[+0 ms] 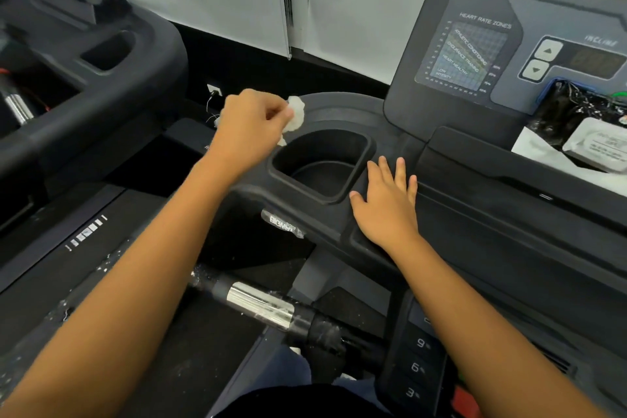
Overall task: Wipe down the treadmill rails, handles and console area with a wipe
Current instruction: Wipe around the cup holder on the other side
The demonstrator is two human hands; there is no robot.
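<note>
The white wipe (295,115) is crumpled, held at the far left rim of the black console's (383,146) cupholder (325,146). The handle (259,305) has a chrome band and white flecks.

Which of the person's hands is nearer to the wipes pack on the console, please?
Right. The right hand lies flat on the console, left of the wipes pack; the left hand, pinching a wipe, is farther left, beyond the cup holder.

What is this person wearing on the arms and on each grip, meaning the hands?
Nothing that shows. The left forearm and right forearm are bare to the frame's edge, with no sleeves. The left grip and right grip are bare hands: no gloves, rings, watch or wristbands visible.
</note>
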